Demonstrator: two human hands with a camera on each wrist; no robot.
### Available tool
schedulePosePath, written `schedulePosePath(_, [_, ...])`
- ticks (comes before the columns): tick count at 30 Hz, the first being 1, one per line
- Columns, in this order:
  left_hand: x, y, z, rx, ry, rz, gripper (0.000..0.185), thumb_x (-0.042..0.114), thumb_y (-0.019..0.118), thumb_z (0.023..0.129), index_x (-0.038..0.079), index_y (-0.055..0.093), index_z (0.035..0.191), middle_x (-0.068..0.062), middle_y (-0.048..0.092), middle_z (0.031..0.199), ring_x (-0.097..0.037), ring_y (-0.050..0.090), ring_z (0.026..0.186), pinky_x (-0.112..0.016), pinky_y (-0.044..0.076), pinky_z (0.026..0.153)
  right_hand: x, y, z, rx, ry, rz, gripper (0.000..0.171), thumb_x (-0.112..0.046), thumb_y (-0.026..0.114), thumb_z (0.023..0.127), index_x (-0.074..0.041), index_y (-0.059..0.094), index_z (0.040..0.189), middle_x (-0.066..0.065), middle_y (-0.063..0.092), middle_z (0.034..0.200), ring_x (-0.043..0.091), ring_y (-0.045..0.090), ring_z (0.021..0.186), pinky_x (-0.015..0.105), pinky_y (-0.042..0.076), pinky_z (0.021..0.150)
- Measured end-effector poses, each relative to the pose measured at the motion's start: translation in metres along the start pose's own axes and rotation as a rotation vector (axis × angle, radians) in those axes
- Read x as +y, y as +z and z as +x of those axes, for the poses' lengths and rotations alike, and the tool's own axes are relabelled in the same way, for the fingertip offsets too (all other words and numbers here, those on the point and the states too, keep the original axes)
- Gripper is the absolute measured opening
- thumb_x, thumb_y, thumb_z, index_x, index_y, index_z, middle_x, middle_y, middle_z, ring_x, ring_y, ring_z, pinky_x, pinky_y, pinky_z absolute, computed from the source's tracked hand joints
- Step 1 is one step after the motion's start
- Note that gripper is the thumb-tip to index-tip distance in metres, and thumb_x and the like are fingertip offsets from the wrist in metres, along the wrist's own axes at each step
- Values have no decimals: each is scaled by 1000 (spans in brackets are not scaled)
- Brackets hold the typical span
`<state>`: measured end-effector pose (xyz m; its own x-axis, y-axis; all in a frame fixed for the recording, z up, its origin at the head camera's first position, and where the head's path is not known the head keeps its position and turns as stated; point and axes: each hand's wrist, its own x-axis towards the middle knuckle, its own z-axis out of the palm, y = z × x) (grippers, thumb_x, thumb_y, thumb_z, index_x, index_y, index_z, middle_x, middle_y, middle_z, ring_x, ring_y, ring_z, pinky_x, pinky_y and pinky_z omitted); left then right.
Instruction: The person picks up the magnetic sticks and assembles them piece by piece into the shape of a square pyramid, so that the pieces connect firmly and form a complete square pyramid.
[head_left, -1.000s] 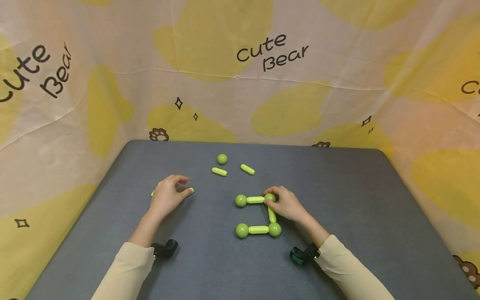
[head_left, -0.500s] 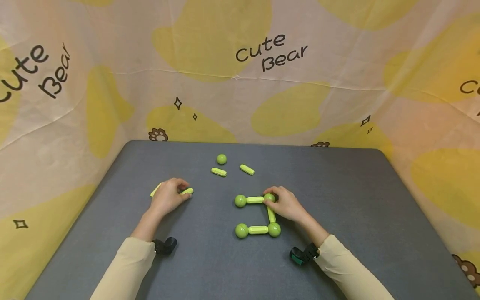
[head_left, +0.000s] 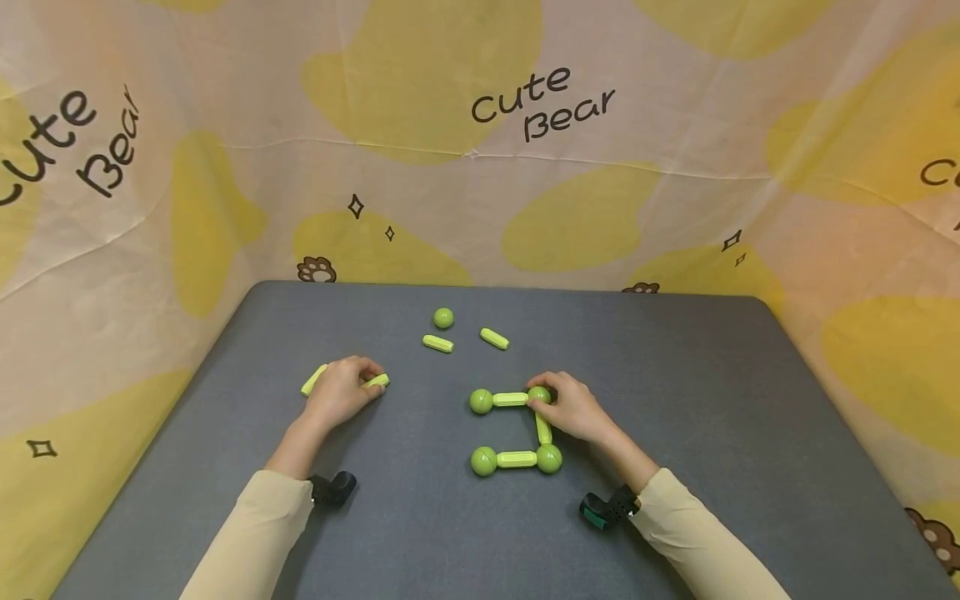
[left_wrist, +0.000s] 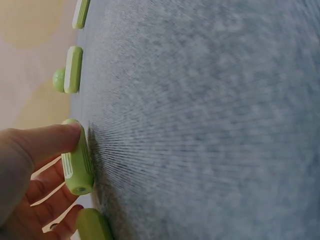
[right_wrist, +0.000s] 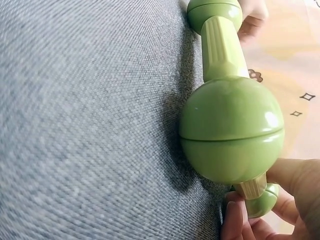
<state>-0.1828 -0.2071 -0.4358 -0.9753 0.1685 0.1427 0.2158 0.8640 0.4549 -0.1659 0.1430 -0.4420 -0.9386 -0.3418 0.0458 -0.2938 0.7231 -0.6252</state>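
Observation:
On the grey table (head_left: 675, 375) lies a flat frame of green balls and pale green rods (head_left: 517, 458), with its left side unjoined. My right hand (head_left: 551, 402) grips the frame's far-right ball (head_left: 537, 392). In the right wrist view its fingertips (right_wrist: 290, 195) pinch that ball (right_wrist: 263, 201), just behind the big near ball (right_wrist: 231, 135). My left hand (head_left: 363, 382) pinches a loose green rod (head_left: 378, 382) against the table, thumb (left_wrist: 45, 140) on top of the rod (left_wrist: 77, 162). A second rod (head_left: 313, 379) lies at that hand's left side.
Towards the table's back lie a loose green ball (head_left: 443, 317) and two loose rods (head_left: 437, 343) (head_left: 494, 338). A printed cloth (head_left: 480, 167) walls in the table at the back and both sides. Black wrist cameras (head_left: 333, 487) (head_left: 606, 508) sit at my cuffs.
My left hand has closed its fingers on the loose rod and shifted slightly right, which uncovered the second rod at its left. The right hand and the frame have not moved.

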Motion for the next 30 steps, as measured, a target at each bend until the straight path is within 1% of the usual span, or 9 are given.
schedulePosePath(5, [8, -1, 1, 18, 23, -34, 18, 18, 68, 73, 10, 66, 88, -5, 61, 82, -19, 56, 73, -35, 43, 64, 1, 0, 1, -6, -5, -1, 22, -21, 60, 81, -12, 62, 101, 3, 56, 94, 14, 48, 78, 29, 39, 63])
schedulePosePath(12, [27, 1, -3, 23, 67, -103, 18, 18, 68, 74, 11, 66, 90, -2, 61, 83, -16, 57, 73, -33, 44, 63, 0, -1, 0, 1, -1, 0, 22, -21, 60, 81, -12, 62, 102, 3, 56, 93, 15, 48, 76, 29, 38, 62])
schedulePosePath(22, [48, 14, -6, -4, 143, -109, 14, 19, 68, 74, 15, 65, 87, 3, 60, 81, -12, 57, 70, -30, 43, 62, -1, -1, 0, 6, -5, -5, 23, -22, 60, 81, -12, 62, 102, 4, 56, 92, 15, 47, 75, 29, 38, 62])
schedulePosePath(30, [66, 26, -9, -13, 166, -138, 11, 20, 68, 73, 17, 65, 83, 6, 58, 74, -9, 56, 65, -25, 42, 59, -1, 0, 0, 7, -2, -2, 22, -21, 60, 81, -12, 62, 101, 3, 56, 92, 14, 47, 74, 29, 38, 62])
